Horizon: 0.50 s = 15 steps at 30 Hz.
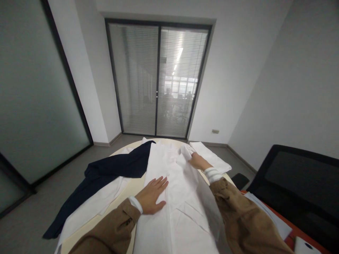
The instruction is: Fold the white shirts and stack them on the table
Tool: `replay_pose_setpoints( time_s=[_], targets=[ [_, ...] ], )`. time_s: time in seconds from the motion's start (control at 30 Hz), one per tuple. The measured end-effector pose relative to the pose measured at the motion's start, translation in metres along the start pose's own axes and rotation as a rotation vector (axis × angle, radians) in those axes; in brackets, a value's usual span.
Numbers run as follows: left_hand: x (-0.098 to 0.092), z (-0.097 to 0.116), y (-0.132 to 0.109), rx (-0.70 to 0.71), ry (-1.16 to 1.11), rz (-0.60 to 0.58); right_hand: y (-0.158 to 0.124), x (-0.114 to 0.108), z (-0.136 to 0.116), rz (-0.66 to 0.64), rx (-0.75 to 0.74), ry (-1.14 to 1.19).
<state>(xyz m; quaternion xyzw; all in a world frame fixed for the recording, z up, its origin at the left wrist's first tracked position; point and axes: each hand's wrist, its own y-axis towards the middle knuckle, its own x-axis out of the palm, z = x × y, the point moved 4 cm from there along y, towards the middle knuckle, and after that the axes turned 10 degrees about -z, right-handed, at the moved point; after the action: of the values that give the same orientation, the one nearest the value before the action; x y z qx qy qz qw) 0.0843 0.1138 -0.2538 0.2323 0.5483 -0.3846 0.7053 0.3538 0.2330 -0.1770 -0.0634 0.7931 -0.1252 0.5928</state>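
A white coat (182, 187) lies spread lengthwise over the round table, with a slanted pocket in its near part. My left hand (152, 197) rests flat on the coat's left side, its fingers stretched out. Farther off, my right hand (198, 161) has its fingers closed on the coat near its far right shoulder, where the cloth is bunched. One white sleeve (212, 158) stretches to the right beyond that hand. The fingertips of my right hand are partly hidden in the fabric.
To the left, a dark navy garment (119, 164) lies over another white cloth (92, 197) and hangs past the edge of the table (137, 183). On the right are a black mesh chair (296, 180) and papers (270, 215) on an orange-red surface. A glazed door (157, 81) stands behind.
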Motion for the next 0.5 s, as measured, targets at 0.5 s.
replay_pose_setpoints(
  time_s=[0.5],
  targets=[
    [-0.001,0.000,0.002,0.023,0.076,0.075,-0.021,0.051,-0.074,-0.190,-0.247,0.105]
  ],
)
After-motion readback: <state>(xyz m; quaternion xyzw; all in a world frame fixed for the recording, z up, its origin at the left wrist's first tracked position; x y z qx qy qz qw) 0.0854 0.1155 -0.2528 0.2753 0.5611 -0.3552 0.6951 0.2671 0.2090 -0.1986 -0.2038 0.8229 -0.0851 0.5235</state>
